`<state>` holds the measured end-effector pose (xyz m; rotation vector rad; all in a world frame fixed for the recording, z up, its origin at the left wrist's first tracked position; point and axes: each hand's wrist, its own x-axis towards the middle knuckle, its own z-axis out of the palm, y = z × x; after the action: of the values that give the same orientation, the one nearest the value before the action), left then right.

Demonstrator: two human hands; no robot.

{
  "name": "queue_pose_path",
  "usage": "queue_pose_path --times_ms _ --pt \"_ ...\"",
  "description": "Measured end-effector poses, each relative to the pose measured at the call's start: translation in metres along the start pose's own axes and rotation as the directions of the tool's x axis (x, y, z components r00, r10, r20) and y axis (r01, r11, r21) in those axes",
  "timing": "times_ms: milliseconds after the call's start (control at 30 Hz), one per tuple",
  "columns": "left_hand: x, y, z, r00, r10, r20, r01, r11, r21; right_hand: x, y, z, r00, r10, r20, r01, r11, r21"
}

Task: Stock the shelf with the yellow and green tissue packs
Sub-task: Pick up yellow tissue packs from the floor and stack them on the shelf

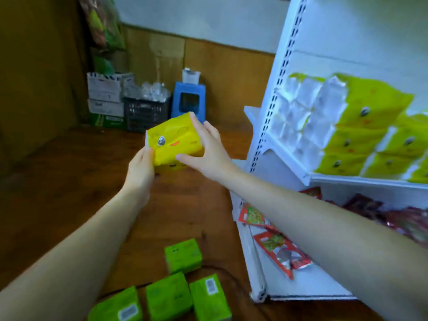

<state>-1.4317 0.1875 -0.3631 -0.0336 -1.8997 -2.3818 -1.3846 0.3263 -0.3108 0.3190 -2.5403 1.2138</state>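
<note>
Four green tissue packs (pixel 183 256) lie on the wooden floor (pixel 58 181) just below the forearms, grouped close together at the foot of the white shelf unit (pixel 284 66); none of them is on a shelf yet. One yellow tissue pack (pixel 176 140) is held in mid-air between both hands, out in front of the person and left of the shelf upright, apart from any shelf surface. Left hand (pixel 141 167) grips the pack's left end, thumb laid along the near edge and fingers curled behind it, where they cannot be seen in full. Right hand (pixel 208 149) spans the pack's right end, thumb pressed on the lower near edge and fingers spread over the far top edge. Stocked packs (pixel 361 126), yellow-green in this light, already stand in stacked rows on the middle shelf, filling much of what is visible of it. Red snack packets (pixel 282 251) occupy the shelf below. Assessment: stocking is well under way but incomplete; the pack in hand has yet to be placed, and the four on the floor are outstanding. Whether room is left on the stocked shelf cannot be confirmed, as its right portion runs out of view. Background holds a blue stool (pixel 188 100), a black crate (pixel 146 112) and stacked cartons (pixel 105 93) against the wall.
</note>
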Motion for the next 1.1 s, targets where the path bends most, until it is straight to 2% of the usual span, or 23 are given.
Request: queue_pose_path --times_ms 100,167,333,467,633,733,833,867,967,1100 --pt "-0.015 0.037 0.027 0.999 0.047 -0.006 -0.047 0.998 -0.037 -0.001 -0.022 -0.048 0.996 -0.072 0.047 0.074 0.996 -0.057" --pt "-0.028 0.064 0.046 0.997 0.079 0.021 -0.078 0.996 -0.037 -0.005 -0.031 -0.07 0.994 -0.108 0.022 0.109 0.991 -0.077" --pt "-0.057 0.134 0.095 0.966 0.258 0.031 -0.258 0.966 -0.005 -0.007 -0.05 -0.133 0.968 -0.192 -0.164 0.195 0.981 0.004" --pt "-0.077 0.148 0.14 0.93 0.366 0.038 -0.366 0.931 0.0 -0.012 -0.048 -0.187 0.949 -0.217 -0.227 0.224 0.974 0.006" --pt "-0.096 0.158 0.227 0.876 0.433 0.214 -0.46 0.883 0.095 -0.039 -0.016 -0.28 0.891 -0.214 -0.401 0.197 0.977 -0.084" --pt "-0.1 0.144 0.276 0.808 0.471 0.354 -0.572 0.77 0.282 -0.064 0.015 -0.337 0.841 -0.184 -0.508 0.136 0.982 -0.132" --pt "-0.105 0.122 0.307 0.722 0.455 0.522 -0.691 0.522 0.5 -0.092 0.052 -0.386 0.824 -0.094 -0.558 0.023 0.991 -0.133" --pt "-0.106 0.116 0.315 0.728 0.412 0.549 -0.684 0.491 0.539 -0.101 0.063 -0.4 0.825 -0.065 -0.561 -0.014 0.991 -0.135" --pt "-0.112 0.109 0.332 0.775 0.332 0.538 -0.626 0.522 0.58 -0.124 0.089 -0.424 0.839 0.023 -0.543 -0.114 0.984 -0.134" --pt "-0.115 0.102 0.338 0.748 0.402 0.528 -0.663 0.426 0.616 -0.131 0.111 -0.431 0.873 0.112 -0.474 -0.188 0.975 -0.116"
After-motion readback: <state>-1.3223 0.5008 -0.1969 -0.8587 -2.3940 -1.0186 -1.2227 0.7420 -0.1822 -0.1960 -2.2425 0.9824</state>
